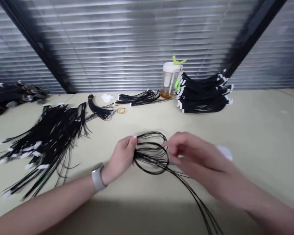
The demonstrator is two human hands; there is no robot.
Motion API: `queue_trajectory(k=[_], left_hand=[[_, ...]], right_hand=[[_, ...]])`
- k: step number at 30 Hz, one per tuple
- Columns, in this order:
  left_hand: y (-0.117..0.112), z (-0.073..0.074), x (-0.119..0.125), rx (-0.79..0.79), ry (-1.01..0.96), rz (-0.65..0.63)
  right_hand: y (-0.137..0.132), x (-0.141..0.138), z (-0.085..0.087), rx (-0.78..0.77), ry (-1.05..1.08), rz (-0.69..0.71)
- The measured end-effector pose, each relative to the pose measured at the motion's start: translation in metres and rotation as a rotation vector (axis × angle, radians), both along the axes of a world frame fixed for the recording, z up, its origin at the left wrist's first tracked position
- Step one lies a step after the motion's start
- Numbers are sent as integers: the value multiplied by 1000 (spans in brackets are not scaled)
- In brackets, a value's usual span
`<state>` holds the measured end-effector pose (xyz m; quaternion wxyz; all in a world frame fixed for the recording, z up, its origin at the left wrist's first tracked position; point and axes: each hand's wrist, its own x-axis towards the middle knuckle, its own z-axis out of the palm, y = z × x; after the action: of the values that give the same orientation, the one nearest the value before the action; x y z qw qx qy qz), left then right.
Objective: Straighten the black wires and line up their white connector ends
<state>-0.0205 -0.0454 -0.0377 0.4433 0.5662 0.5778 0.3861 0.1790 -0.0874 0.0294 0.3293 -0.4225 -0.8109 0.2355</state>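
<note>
In front of the clear, white-lidded plastic cup (171, 80), the looped, thin black cables (147, 158) could spring loose if the left hand's grip (122, 152), closed around them, slackens, while whether the half-curled, blurred right hand (202, 156) holds any cannot be told.

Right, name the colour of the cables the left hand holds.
The cables are black, as the head view shows.

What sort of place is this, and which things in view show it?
Probably a cable workshop or small factory: a stack of black cables with white ends at the back, a spread pile of similar cables on the left, and looped black wires in the left hand.
</note>
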Motion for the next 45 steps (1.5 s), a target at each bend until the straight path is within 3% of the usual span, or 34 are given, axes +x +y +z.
queue_trajectory(k=[3,6,11,14,19,24,27,34,38,43,45], left_hand=[[-11,-4,7,-36,-47,-9],[-16,-10,8,-10,-107,48],[-17,-12,5,-50,-127,38],[-17,-11,3,-40,-113,18],[-18,-15,1,-29,-148,26],[-21,-19,3,5,-222,33],[-24,-21,4,27,-252,19],[-28,-21,5,64,-252,-31],[-32,-19,4,107,-210,-64],[-35,-19,4,263,-126,-132],[-36,-19,4,326,-79,-158]], right_hand=[[14,5,-28,-136,-19,-119],[21,12,-45,-155,-97,-228],[20,16,-42,-294,-112,-86],[20,14,-44,-354,-61,-136],[14,11,-48,-476,-90,-46],[10,10,-47,-331,-82,-123],[8,10,-42,-325,-166,-135],[-4,-1,-43,-371,-230,42],[-8,-8,-48,-334,-161,3],[-10,-15,-53,-291,-39,162],[-11,-18,-56,-273,-19,156]])
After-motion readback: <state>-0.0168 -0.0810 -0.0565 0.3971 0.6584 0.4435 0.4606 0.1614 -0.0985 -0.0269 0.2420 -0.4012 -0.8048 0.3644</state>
